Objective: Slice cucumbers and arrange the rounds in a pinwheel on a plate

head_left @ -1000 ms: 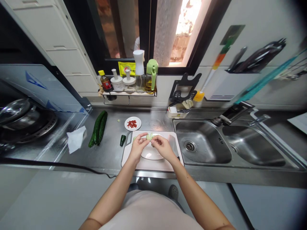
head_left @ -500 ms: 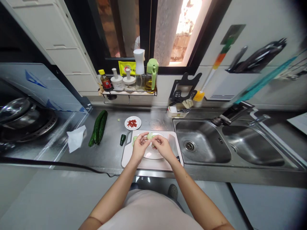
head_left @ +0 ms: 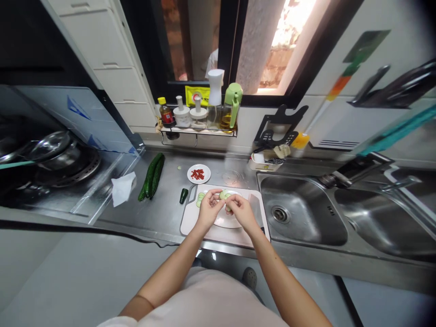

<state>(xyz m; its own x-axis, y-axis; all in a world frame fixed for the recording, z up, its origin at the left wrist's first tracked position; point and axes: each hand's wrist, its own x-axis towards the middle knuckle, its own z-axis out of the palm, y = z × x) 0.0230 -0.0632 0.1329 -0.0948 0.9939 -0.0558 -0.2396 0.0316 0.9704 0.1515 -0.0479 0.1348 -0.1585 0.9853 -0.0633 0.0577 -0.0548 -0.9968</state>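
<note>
The thin, round, pale green cucumber slices (head_left: 223, 195) sit at the fingertips of both hands, in the narrow space between them and above the shallow white plate (head_left: 227, 222). The left hand (head_left: 209, 211) comes in from the left, its thumb and index finger pinching the slices from that side. The right hand (head_left: 242, 211) meets it from the opposite side, its thumb and index finger drawn together against the slices' near right edge; the fingers hide whether anything is clamped between them. The two hands are close together, their fingertips nearly touching, with the wrists well apart. Beneath them, the plate rests on the white rectangular cutting board with a grey handle (head_left: 191, 225). Another row of pale slices with dark green rims (head_left: 200, 200) lies on the board just beside the left hand. On the other side, a knife with a broad metal blade (head_left: 255, 202) lies near the right hand, partly covered by that wrist. Off the board's left edge is a short, dark green cucumber stub (head_left: 184, 195), and further left, well apart from both hands, lie long, bumpy, dark green cucumbers (head_left: 151, 177). Beyond the board stands a small round white plate of chopped red pieces (head_left: 199, 174).
</note>
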